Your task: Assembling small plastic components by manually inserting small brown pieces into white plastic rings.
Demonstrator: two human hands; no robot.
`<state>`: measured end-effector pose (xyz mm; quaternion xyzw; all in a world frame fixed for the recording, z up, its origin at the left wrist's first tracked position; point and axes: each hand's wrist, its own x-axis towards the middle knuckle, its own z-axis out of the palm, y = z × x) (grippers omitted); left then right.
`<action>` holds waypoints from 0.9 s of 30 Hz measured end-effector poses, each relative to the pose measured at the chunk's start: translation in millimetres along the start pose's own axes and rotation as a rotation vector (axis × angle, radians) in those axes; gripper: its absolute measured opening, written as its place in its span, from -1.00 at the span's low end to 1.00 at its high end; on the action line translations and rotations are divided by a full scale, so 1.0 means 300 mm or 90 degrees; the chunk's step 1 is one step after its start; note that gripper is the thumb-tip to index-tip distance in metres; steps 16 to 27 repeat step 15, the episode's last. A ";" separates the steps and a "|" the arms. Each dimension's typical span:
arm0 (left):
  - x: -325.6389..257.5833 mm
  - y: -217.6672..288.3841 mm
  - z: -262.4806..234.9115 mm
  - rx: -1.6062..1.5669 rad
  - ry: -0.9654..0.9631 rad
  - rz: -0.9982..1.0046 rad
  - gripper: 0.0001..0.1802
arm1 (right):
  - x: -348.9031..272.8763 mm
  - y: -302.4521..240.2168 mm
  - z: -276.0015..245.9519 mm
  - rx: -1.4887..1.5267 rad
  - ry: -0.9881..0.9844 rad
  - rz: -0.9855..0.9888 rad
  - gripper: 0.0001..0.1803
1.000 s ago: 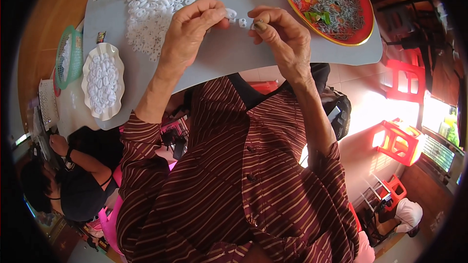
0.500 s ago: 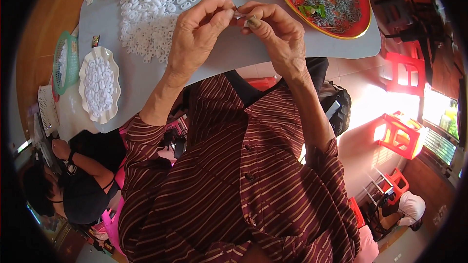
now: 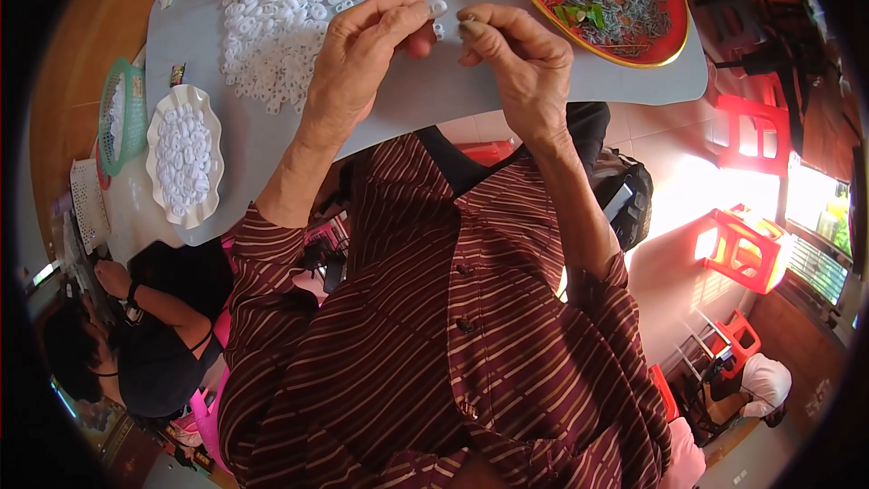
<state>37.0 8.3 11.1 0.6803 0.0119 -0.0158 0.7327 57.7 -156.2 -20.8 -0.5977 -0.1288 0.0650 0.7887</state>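
Between thumb and forefinger, my left hand point(image 3: 367, 50) pinches a small white plastic piece point(image 3: 438, 8) with a rounded end. Part of it is hidden by the fingers. A short gap away, my right hand point(image 3: 520, 54) has its thumb and forefinger pressed together; what sits between them, if anything, is too small to make out. Both hands are raised over the grey table point(image 3: 425, 95). Left of them spreads a heap of small white oval pieces with holes point(image 3: 272, 9). A red plate with a gold rim point(image 3: 672, 52) holds many thin grey metal bits point(image 3: 625, 0).
A scalloped white dish point(image 3: 215, 131) of white pieces stands at the table's left edge, beside a green basket point(image 3: 136, 118). At lower left a person in dark clothes point(image 3: 167, 367) sits close by. Red stools point(image 3: 747, 249) stand on the floor to the right.
My hands have drawn apart from each other. The left has shifted slightly left, and the white piece now shows at its fingertips.
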 end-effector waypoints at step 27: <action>0.011 -0.016 -0.009 0.180 -0.013 0.045 -0.78 | -0.001 -0.013 0.011 -0.045 -0.057 -0.027 -0.68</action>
